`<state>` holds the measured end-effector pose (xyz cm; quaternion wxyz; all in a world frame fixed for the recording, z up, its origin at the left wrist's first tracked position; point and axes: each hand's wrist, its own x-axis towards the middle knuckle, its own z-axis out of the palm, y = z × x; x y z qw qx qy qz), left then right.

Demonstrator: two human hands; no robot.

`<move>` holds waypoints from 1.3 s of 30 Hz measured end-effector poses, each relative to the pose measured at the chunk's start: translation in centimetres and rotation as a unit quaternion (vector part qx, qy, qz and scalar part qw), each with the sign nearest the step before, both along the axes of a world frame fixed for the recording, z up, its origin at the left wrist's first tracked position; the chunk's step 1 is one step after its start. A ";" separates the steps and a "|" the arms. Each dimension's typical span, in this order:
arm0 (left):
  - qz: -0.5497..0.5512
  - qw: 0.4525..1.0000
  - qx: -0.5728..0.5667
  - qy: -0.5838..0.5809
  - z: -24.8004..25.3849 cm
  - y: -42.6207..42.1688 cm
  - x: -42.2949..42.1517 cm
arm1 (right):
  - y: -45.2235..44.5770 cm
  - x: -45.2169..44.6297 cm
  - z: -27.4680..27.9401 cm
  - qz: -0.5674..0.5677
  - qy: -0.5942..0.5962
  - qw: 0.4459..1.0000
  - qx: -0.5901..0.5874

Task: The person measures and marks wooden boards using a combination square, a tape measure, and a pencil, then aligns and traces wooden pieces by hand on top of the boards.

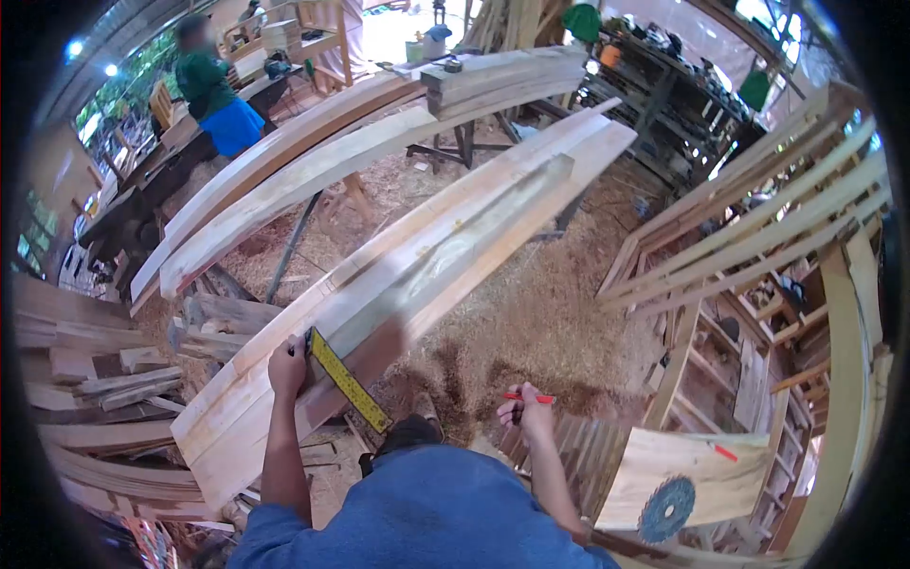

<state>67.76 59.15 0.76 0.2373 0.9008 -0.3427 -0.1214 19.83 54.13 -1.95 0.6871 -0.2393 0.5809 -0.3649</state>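
Note:
My left hand (287, 368) is closed on the dark stock of a try square at the near edge of the boards. The square's yellow ruled blade (349, 381) extends down and right, past the boards toward my body. Long wooden boards (379, 275) lie side by side in front of me, running from lower left to upper right. My right hand (527, 412) is apart from the boards, over the sawdust floor, with a red pencil (528, 398) gripped in its fingers.
Curved planks (303, 175) rest on stands beyond the boards. Scrap wood (104, 379) is stacked at left. At lower right, a circular saw blade (667, 509) lies on a pale board (616, 512) near slatted frames (749, 228). A person in green (204, 90) stands at upper left.

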 end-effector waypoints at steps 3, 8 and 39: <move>0.037 0.999 -0.008 0.022 -3.0 0.2 1.9 | -4.6 2.5 0.2 0.024 0.003 0.998 -0.063; 0.209 0.962 -0.132 0.115 -4.8 1.2 5.1 | -14.3 5.4 2.3 -0.009 0.034 0.991 -0.130; 0.454 0.878 0.053 -0.142 0.3 0.0 -17.8 | -84.7 38.0 19.0 0.201 0.525 0.587 -0.582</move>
